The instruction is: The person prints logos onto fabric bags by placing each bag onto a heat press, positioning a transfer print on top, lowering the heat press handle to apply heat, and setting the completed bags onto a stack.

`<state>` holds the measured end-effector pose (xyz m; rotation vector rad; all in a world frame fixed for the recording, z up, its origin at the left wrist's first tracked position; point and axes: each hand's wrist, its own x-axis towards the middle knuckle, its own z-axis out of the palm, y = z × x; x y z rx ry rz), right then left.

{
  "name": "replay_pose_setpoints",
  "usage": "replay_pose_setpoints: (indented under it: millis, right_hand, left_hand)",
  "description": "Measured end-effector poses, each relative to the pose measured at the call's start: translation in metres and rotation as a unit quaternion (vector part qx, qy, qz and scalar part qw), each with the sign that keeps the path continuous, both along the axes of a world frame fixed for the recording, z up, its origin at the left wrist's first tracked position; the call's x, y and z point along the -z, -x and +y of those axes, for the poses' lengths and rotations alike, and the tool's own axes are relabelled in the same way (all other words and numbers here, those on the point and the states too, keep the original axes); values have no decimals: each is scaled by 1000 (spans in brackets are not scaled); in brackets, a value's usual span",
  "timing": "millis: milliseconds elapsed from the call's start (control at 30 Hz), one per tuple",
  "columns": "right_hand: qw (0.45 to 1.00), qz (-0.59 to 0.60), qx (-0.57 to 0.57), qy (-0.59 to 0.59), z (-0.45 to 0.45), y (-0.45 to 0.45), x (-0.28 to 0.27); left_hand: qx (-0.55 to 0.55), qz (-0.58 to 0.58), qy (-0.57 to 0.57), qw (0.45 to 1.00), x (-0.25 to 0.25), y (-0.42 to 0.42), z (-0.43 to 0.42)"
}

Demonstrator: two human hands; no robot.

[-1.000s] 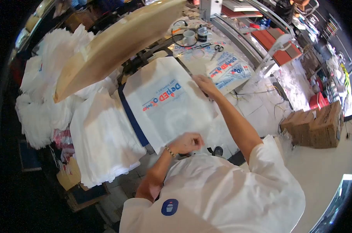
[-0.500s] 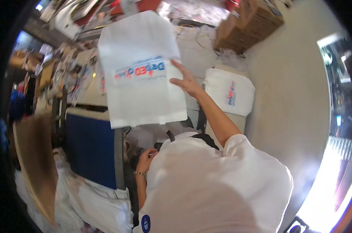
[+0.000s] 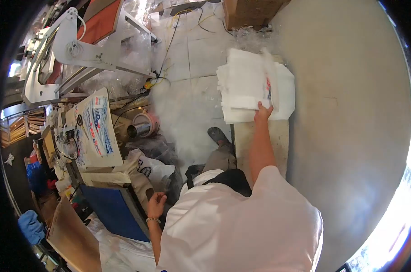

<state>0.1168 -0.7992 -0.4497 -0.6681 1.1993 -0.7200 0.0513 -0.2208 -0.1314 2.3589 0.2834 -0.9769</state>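
White bag (image 3: 245,81) with red-and-blue print lies far right, over other white bags (image 3: 285,90) on the counter (image 3: 270,143); our right hand (image 3: 263,112) has its near edge gripped between thumb and fingers. Our left hand (image 3: 156,206) hangs half-curled beside the blue board (image 3: 109,211); we can't make out whether it holds anything.

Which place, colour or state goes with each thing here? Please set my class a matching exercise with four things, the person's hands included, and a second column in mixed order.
Column one
1. Right hand
2. Left hand
3. Flat panel beside the left hand
4. Cardboard box

Column two
A. Dark blue
B. At the picture's top edge
C. Touching a white bag
D. Has a bracelet at its wrist

Right pairs: 1-C, 2-D, 3-A, 4-B
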Motion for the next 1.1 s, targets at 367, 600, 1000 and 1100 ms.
replay_pose_setpoints:
  millis: [367,600,1000,1100]
  right_hand:
    - [977,103,-142,-124,24,32,24]
    - [966,196,-54,-160,16,35,52]
    - [914,381,-101,-99,-20,57,156]
    - [832,509,-223,17,19,11,10]
  left_hand:
    - [-130,133,108,977,90,64,54]
    - [-27,37,-3,999,12,13,-43]
    - [-86,30,2,996,1,43,-34]
    - [-170,-22,12,985,-19,67,-12]
